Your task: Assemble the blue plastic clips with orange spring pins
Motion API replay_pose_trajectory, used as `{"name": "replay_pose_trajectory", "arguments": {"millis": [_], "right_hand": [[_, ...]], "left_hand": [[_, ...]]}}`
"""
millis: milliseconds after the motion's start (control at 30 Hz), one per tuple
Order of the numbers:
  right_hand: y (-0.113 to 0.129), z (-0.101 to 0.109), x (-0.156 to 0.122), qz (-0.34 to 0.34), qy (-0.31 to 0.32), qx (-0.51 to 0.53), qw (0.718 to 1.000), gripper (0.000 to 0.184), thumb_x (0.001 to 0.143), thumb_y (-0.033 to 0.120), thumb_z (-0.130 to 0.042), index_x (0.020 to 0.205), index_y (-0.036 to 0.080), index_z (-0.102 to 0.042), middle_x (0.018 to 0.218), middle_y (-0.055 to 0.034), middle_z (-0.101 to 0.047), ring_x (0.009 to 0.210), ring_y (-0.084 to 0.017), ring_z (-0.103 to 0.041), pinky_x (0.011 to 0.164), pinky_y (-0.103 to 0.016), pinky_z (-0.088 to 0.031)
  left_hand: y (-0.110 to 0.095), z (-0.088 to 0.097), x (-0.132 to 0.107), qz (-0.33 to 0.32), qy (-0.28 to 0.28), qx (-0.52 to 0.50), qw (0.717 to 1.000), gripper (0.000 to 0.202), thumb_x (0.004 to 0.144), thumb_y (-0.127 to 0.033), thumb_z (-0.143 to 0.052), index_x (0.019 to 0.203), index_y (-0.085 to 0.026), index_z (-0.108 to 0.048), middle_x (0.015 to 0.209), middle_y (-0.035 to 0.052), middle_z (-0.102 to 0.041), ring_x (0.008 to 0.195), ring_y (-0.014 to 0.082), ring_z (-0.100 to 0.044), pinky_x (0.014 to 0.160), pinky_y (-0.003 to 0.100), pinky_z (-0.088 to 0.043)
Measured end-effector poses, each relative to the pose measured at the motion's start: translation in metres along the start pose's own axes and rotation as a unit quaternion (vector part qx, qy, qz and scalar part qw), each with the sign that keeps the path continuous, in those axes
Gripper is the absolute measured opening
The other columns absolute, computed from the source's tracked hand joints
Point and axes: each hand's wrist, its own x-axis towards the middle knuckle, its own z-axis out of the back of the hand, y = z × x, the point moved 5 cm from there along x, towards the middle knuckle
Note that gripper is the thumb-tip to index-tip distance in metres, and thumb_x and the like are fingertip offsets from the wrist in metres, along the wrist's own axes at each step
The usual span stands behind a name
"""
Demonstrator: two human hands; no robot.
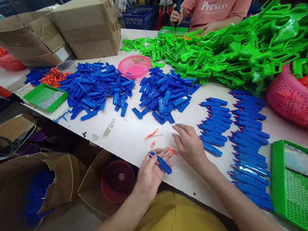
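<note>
My left hand (151, 172) is closed round a blue plastic part (161, 163) at the near edge of the white table (122, 134). My right hand (189, 145) lies just to its right with its fingers curved down; a small orange pin (171, 150) shows at its thumb side, and I cannot tell whether the fingers pinch it. Loose orange pins with small springs (152, 135) lie just ahead of both hands. Two neat rows of blue parts (236, 135) lie to the right of my right hand.
Heaps of blue parts (95, 87) (164, 94) flank a pink basket (134, 66). A green tray of springs (45, 97) lies left, another green tray (298, 184) near right. Green parts (240, 46) pile far right beside a pink basket (297, 103). A person in pink (213, 5) works opposite. Cardboard boxes (88, 26) stand behind.
</note>
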Motion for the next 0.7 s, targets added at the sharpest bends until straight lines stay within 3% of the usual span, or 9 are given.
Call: {"name": "replay_pose_trajectory", "arguments": {"millis": [100,167,400,567,700], "right_hand": [[-0.018,-0.026,0.027,0.026,0.075,-0.107,0.991,0.032,0.097,0.021,-0.046,0.124,0.012,-0.060,0.129,-0.0172,-0.061,0.116,-0.030,-0.054,0.097,-0.046,-0.047],[-0.021,-0.030,0.026,0.035,0.095,-0.131,0.986,0.030,0.097,0.022,-0.045,0.120,0.013,-0.062,0.123,-0.0160,-0.064,0.111,-0.029,-0.055,0.095,-0.045,-0.047],[-0.005,0.015,-0.061,0.019,0.069,-0.129,0.989,0.018,0.099,0.025,-0.045,0.094,0.018,-0.060,0.089,-0.0094,-0.064,0.084,-0.023,-0.055,0.077,-0.036,-0.046],[-0.012,0.037,-0.097,-0.070,0.055,-0.094,0.992,0.015,0.098,0.030,-0.047,0.094,0.020,-0.058,0.084,-0.0073,-0.063,0.082,-0.022,-0.060,0.069,-0.033,-0.047],[-0.025,0.050,-0.109,-0.207,0.089,-0.024,0.974,0.017,0.095,0.035,-0.050,0.100,0.022,-0.059,0.080,-0.0032,-0.069,0.065,-0.018,-0.062,0.059,-0.030,-0.047]], "left_hand": [[0.007,0.006,-0.006,0.020,-0.007,0.002,1.000,0.014,0.092,-0.022,-0.059,0.102,-0.014,-0.061,0.120,0.0180,-0.069,0.108,0.0269,-0.068,0.091,0.040,-0.051],[0.014,0.009,-0.007,0.036,-0.006,-0.005,0.999,0.014,0.092,-0.022,-0.059,0.103,-0.014,-0.061,0.117,0.0173,-0.070,0.105,0.0257,-0.069,0.089,0.039,-0.051],[0.021,0.009,-0.003,0.072,0.006,-0.012,0.997,0.015,0.089,-0.022,-0.062,0.102,-0.014,-0.063,0.113,0.0152,-0.071,0.105,0.0266,-0.068,0.089,0.038,-0.050],[0.028,-0.001,-0.004,0.089,0.011,-0.009,0.996,0.016,0.089,-0.023,-0.062,0.102,-0.014,-0.064,0.115,0.0161,-0.070,0.107,0.0268,-0.067,0.089,0.038,-0.049],[0.037,-0.003,-0.005,0.099,0.017,-0.002,0.995,0.016,0.088,-0.022,-0.064,0.102,-0.014,-0.064,0.115,0.0158,-0.070,0.107,0.0271,-0.067,0.090,0.039,-0.049]]}}
